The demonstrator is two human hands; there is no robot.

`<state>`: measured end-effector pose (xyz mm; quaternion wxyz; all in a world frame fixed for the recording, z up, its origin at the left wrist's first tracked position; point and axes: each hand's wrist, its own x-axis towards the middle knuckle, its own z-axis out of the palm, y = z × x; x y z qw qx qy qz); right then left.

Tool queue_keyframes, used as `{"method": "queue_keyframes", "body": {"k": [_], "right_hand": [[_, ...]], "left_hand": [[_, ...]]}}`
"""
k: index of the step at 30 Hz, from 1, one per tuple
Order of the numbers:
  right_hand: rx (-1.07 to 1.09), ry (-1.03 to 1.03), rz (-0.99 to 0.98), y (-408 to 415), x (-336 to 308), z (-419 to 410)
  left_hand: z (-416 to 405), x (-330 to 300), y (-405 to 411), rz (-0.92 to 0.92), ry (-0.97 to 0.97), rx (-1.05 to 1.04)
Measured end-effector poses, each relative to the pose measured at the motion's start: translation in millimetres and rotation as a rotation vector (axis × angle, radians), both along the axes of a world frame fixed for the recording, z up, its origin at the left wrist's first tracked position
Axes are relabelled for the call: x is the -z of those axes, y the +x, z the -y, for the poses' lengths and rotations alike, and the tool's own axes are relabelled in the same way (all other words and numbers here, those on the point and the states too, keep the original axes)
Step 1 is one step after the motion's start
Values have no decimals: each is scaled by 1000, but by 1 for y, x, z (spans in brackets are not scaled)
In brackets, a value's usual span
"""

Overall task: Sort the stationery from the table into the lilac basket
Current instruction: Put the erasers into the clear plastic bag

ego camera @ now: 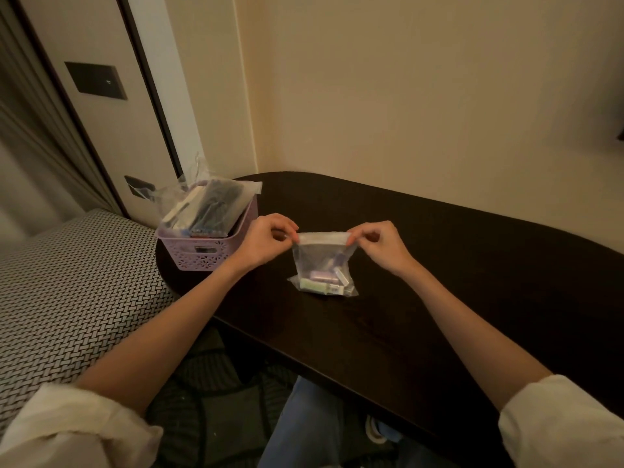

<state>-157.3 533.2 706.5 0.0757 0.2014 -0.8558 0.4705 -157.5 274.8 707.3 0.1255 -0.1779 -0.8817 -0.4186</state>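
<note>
A small clear zip bag (pixel 320 261) stands upright on the dark table (pixel 439 265), with small pale stationery pieces, lilac and light green, lying in its bottom. My left hand (pixel 266 239) pinches the bag's top left corner. My right hand (pixel 378 244) pinches its top right corner, so the top strip is stretched between them. The lilac basket (pixel 206 255) sits at the table's left end, close to my left hand. It holds a larger clear bag (pixel 206 206) of dark stationery that sticks out above the rim.
A bench or bed with a black-and-white woven cover (pixel 67 292) lies left of the table. Beige walls close the corner behind the table. My knees in jeans (pixel 304 430) show under the table's near edge.
</note>
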Motion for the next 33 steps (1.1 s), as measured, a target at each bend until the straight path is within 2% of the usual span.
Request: {"method": "queue_keyframes", "body": {"k": [7,10,15,19,24,29,33], "right_hand": [[7,15,24,4,-3,-1],[3,27,24,6,-3,-1],[36,70,-34,0,-2,7],[-13,84,-24,-5,-2,12],[-34,340,-105,-8,-4,12],[-42,451,-197,-3,4,14],[-41,522,-246,1,16,14]], "left_hand": [[-12,1,-2,39,3,-19],[-18,-1,-11,113,15,39],[-21,-6,-16,189,-150,158],[-22,-3,-15,113,-197,126],[-19,4,-13,-25,-308,109],[-19,15,-7,-186,-468,93],[-19,26,-4,-266,-511,101]]}}
